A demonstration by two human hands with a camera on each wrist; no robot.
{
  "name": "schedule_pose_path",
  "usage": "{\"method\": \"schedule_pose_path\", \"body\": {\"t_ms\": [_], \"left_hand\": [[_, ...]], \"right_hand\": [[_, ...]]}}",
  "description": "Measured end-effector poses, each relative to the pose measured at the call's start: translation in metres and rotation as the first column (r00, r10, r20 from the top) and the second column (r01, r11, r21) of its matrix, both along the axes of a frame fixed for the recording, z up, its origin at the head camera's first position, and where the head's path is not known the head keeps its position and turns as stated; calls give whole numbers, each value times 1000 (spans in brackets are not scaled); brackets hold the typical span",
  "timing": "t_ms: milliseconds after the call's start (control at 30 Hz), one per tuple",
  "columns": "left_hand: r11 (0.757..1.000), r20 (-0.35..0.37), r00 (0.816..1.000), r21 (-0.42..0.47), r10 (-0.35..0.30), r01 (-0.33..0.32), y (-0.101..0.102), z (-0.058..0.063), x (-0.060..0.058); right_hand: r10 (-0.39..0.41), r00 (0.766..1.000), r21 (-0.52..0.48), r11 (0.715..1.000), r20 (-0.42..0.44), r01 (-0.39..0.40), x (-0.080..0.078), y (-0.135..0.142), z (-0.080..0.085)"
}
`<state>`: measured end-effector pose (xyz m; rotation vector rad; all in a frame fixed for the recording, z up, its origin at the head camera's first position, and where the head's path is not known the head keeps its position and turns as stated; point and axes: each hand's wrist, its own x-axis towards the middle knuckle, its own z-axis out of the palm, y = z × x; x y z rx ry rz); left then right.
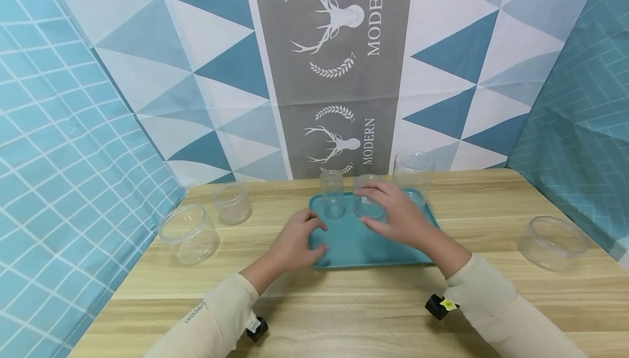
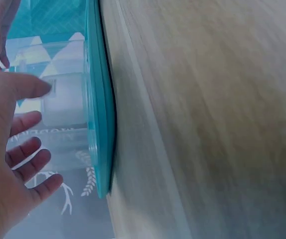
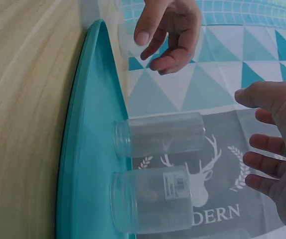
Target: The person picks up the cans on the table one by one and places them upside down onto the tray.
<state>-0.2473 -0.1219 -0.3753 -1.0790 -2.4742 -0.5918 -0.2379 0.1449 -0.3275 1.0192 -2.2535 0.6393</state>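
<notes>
Currently left hand [image 1: 296, 240] and right hand [image 1: 397, 212] empty, fingers loosely spread near teal tray [image 1: 363, 244]; best grasp labelled transparent jar [image 3: 150, 203] squarely round its wall, not nudging slim jar [image 3: 163, 135]

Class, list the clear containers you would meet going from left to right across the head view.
Wide jar → small jar → tall narrow jar → labelled jar → large jar → low broad jar.
</notes>
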Motion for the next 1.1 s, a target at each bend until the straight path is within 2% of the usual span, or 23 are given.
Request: {"method": "schedule_pose_path", "body": {"t_ms": [100,200,367,600,833,1100], "left_hand": [[998,-70,996,-37,-57,54,2,1,0],[994,-88,993,-74,-81,75,4,3,1],[990,-73,992,-103,-104,96,8,3,4],[989,-81,989,-91,-127,120,13,7,9],[980,-60,982,-103,-177,170,21,10,12],[970,-47,972,-87,-231,226,32,10,15]], "right_hand": [[-24,1000,29,999,-4,24,6,9,-1],[-30,1000,58,998,-6,30,12,18,-3],[-55,998,78,996,33,52,23,37,-6],[-114,991,97,989,68,107,32,69,-10],[-156,984,95,984,88,148,40,103,0],[-236,967,136,966,98,222,47,131,6]]}}
